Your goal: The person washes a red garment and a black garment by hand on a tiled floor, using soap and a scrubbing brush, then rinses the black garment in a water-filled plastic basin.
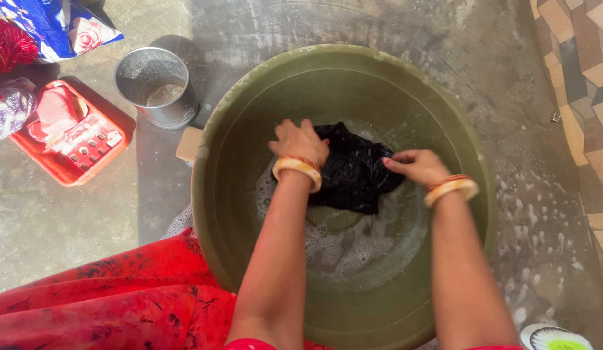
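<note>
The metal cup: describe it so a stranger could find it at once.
Start at the big green basin in the middle of the wet floor. Just outside its upper-left rim stands the metal cup, right of the red tray. It is the only shiny, round, open container there.

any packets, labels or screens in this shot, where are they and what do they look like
Blue plastic packet: top left corner on the concrete floor, crumpled, blue and white with a pink flower picture.
Clear plastic wrapper: left edge, beside the red plastic soap tray, scrunched, purplish print too blurred to tell.
No screens or signs in view.
</note>
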